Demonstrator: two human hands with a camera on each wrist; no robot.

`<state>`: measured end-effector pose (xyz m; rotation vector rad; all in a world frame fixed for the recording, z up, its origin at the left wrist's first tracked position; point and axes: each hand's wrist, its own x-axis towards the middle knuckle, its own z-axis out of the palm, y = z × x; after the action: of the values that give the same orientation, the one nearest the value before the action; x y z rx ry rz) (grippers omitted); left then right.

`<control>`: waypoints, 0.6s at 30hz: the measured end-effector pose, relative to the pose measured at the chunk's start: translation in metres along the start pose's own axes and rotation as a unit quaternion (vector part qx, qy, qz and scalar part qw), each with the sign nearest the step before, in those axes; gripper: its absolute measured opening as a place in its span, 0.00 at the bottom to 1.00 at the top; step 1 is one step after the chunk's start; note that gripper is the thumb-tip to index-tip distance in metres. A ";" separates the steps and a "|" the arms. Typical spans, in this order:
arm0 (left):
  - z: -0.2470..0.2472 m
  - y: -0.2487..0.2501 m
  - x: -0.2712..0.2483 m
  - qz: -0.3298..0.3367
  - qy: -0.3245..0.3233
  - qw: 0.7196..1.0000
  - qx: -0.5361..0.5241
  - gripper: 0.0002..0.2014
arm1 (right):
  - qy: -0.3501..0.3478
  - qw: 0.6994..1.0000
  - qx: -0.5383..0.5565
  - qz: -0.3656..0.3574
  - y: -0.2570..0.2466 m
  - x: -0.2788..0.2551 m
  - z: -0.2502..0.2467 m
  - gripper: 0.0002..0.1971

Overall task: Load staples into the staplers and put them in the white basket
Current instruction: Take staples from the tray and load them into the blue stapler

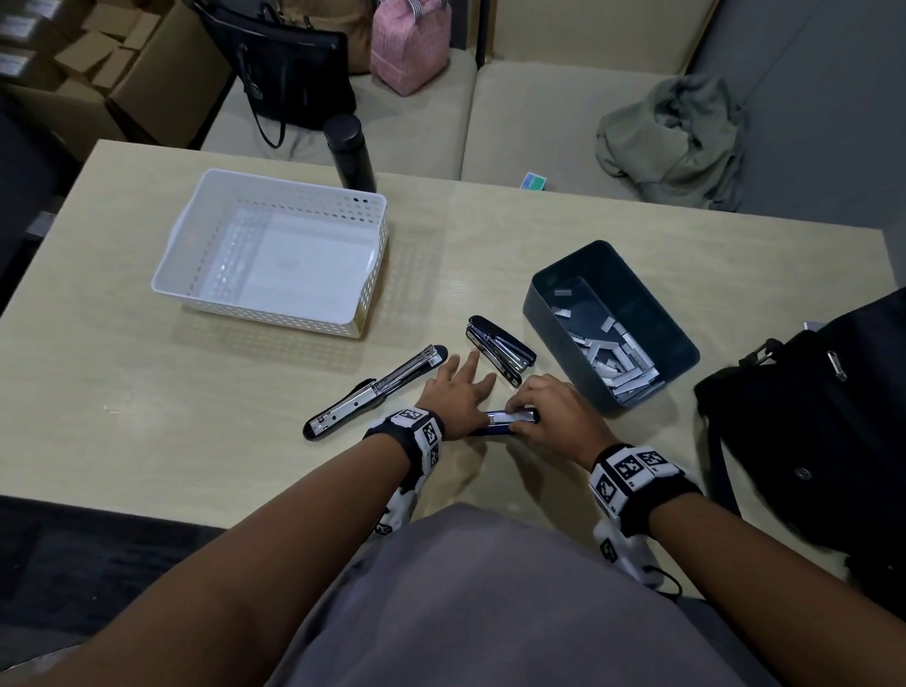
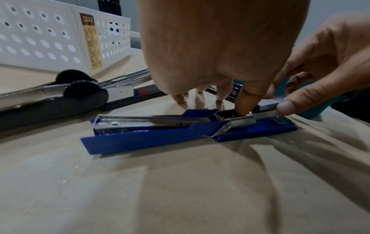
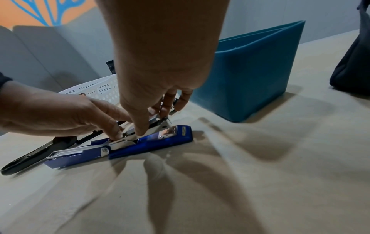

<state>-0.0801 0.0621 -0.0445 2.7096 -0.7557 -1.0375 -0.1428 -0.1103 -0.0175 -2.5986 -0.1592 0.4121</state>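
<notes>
A blue stapler (image 1: 500,425) (image 2: 180,131) (image 3: 152,141) lies opened flat on the table just in front of me. My left hand (image 1: 457,389) (image 2: 220,47) is over its hinge end with fingers spread straight, and one digit presses down into the metal magazine. My right hand (image 1: 540,407) (image 3: 160,63) pinches a silver staple strip (image 1: 510,417) (image 2: 268,102) over the magazine's channel. A black stapler (image 1: 375,392), opened flat, lies to the left. Another black stapler (image 1: 500,349), closed, lies beyond my hands. The white basket (image 1: 265,311) stands empty at the far left.
A dark teal bin (image 1: 548,329) (image 3: 250,76) with several loose staple strips (image 1: 621,358) stands at the right. A black bag (image 1: 829,433) sits on the table's right edge. A black bottle (image 1: 349,151) stands behind the basket. A sofa with bags lies beyond the table.
</notes>
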 end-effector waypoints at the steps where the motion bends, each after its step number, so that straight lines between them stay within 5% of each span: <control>1: 0.000 0.000 0.000 0.000 -0.001 1.000 0.003 0.36 | 0.000 1.000 -0.007 0.001 0.000 0.000 0.001 0.11; 18: -0.010 0.003 -0.004 0.004 -0.016 1.000 -0.025 0.32 | -0.015 0.999 -0.027 0.036 -0.003 0.001 -0.004 0.11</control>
<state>-0.0777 0.0612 -0.0340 2.6534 -0.7347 -1.0843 -0.1407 -0.1091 -0.0124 -2.6586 -0.0890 0.4793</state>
